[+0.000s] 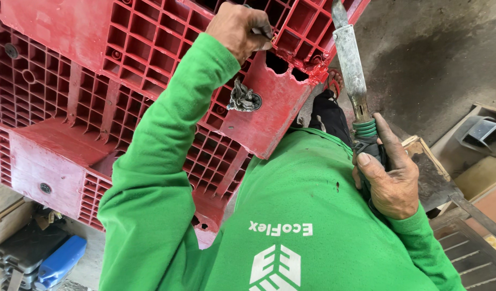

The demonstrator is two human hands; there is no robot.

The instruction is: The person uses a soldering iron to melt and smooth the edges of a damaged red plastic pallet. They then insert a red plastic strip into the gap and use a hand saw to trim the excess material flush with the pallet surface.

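Left hand (241, 28) is fisted against my red pallet (70, 91), pinching something small I cannot make out. Right hand (389, 182) is wrapped tight round the dark handle of the tool (351, 64), its grey metal shaft pointing up beside the pallet's broken corner. Just below my left hand, a crumpled grey lump (243, 99) sits on the pallet. The pallet leans tilted before my green shirt (291, 205).

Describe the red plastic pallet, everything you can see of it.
The red plastic pallet stands tilted, its underside turned to the camera: a grid of small square cells crossed by smooth flat bars and blocks. The plastic looks scuffed and faded. One block near the top edge is broken open, with dark ragged holes. A crumpled grey lump sticks to that block. The left hand presses on the grid above it; the green sleeve crosses its front.
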